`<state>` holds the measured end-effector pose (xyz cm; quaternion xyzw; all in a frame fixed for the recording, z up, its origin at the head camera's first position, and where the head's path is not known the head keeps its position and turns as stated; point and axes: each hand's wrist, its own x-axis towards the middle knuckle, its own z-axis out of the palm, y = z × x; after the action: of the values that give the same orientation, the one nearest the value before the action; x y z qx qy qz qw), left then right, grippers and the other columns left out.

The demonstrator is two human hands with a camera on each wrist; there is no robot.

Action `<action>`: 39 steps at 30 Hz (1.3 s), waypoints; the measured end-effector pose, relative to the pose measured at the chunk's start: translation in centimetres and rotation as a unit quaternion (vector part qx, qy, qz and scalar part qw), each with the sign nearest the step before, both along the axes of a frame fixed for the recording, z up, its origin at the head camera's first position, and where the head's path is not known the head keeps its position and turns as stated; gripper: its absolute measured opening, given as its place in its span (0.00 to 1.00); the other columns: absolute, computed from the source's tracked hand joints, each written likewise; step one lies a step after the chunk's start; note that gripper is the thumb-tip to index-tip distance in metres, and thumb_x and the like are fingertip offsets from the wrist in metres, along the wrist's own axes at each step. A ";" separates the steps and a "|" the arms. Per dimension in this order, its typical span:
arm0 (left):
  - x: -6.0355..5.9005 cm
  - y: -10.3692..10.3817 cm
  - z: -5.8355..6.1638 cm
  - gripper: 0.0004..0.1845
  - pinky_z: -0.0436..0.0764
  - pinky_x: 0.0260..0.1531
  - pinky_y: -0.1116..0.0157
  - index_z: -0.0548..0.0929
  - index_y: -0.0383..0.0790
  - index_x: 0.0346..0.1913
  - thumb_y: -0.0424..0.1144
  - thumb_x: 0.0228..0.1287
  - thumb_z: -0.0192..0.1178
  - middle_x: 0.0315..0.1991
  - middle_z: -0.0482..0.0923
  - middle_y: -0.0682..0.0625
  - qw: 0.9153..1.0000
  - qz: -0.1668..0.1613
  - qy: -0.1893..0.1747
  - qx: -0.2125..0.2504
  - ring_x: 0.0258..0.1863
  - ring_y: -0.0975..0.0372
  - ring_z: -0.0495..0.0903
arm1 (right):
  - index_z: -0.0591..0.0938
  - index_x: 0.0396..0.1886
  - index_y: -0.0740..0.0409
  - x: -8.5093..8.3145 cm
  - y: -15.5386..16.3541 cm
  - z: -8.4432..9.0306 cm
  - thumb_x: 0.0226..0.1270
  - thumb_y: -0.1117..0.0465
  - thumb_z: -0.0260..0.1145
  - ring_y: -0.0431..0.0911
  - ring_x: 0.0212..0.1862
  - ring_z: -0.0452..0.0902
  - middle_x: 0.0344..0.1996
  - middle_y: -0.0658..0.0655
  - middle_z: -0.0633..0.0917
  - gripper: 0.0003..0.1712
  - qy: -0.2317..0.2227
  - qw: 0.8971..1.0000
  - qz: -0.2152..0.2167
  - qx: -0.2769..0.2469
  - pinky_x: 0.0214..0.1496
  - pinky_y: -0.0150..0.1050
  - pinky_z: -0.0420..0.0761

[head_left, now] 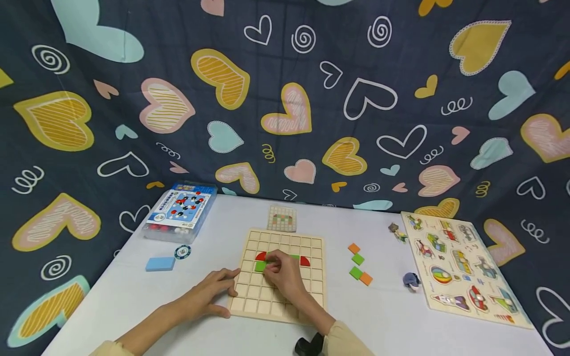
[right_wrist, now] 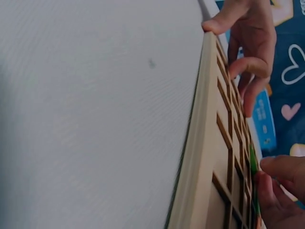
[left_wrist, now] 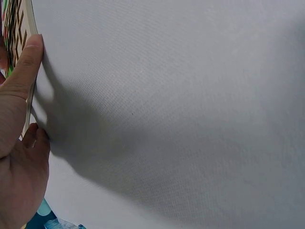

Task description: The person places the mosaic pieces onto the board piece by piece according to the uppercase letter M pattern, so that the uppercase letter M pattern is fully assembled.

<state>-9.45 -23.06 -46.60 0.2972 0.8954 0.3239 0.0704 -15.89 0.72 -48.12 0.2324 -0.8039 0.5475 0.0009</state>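
A pale wooden grid board (head_left: 249, 296) lies flat on the table. My left hand (head_left: 207, 294) rests at its left side, index finger on the edge and thumb by the near left corner. Over the board, my right hand (head_left: 287, 279) has thumb and fingers drawn together, tips right beside a green square tile (head_left: 260, 266). In the right wrist view those fingertips (right_wrist: 268, 164) meet a green strip of tile (right_wrist: 253, 157); I cannot tell whether they pinch a piece. A red quarter-round piece (head_left: 305, 261) sits right of the hand, another red piece (head_left: 260, 256) left; the hand covers others between.
A small pattern card (head_left: 282, 218) lies behind the board. Loose orange (head_left: 354, 248) and green tiles (head_left: 357, 258) are to its right, before small figures (head_left: 411, 281) and a picture puzzle (head_left: 481, 277). Leftward are a boxed kit (head_left: 178, 212), a blue block (head_left: 160, 264) and a round chip (head_left: 182, 251).
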 end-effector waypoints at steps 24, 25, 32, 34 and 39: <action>0.0 -0.1 -0.1 0.16 0.70 0.53 0.44 0.75 0.54 0.37 0.56 0.50 0.66 0.66 0.65 0.38 1.000 0.004 0.002 0.000 0.58 0.44 0.67 | 0.82 0.42 0.70 1.8 14.2 1.6 0.55 0.76 0.69 0.45 0.34 0.83 0.37 0.66 0.85 0.13 -0.054 0.981 -0.186 -0.027 0.32 0.29 0.81; 0.0 -0.1 -0.2 0.16 0.70 0.53 0.44 0.75 0.54 0.37 0.56 0.50 0.66 0.66 0.65 0.38 1.000 0.004 0.001 0.001 0.58 0.44 0.67 | 0.82 0.42 0.69 2.0 15.3 1.6 0.54 0.76 0.69 0.43 0.32 0.82 0.36 0.66 0.85 0.13 -0.042 0.976 -0.211 -0.014 0.30 0.28 0.80; 0.0 -0.1 -0.3 0.16 0.71 0.53 0.44 0.75 0.55 0.37 0.56 0.49 0.66 0.66 0.65 0.39 1.000 0.005 0.008 -0.004 0.59 0.44 0.67 | 0.81 0.46 0.66 2.7 20.4 1.0 0.49 0.74 0.73 0.33 0.27 0.73 0.35 0.62 0.84 0.22 -0.059 0.942 -0.312 0.104 0.27 0.26 0.73; -0.1 -0.2 -0.2 0.16 0.70 0.53 0.45 0.75 0.55 0.37 0.56 0.49 0.66 0.66 0.65 0.39 1.000 0.005 0.008 -0.004 0.59 0.44 0.67 | 0.80 0.49 0.66 2.8 21.0 0.7 0.49 0.73 0.73 0.33 0.26 0.71 0.33 0.61 0.83 0.24 -0.079 0.939 -0.312 0.122 0.27 0.26 0.71; -0.2 -0.2 -0.1 0.16 0.70 0.54 0.45 0.75 0.55 0.37 0.56 0.50 0.65 0.67 0.64 0.39 1.000 0.005 -0.004 -0.001 0.59 0.44 0.66 | 0.80 0.48 0.68 2.8 21.5 0.1 0.51 0.73 0.72 0.31 0.28 0.71 0.38 0.63 0.86 0.21 -0.083 0.943 -0.306 0.101 0.29 0.22 0.71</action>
<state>-9.60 -23.22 -46.67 0.2909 0.8969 0.3248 0.0730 -13.10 22.18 -48.05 -0.0727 -0.8847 0.4538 0.0781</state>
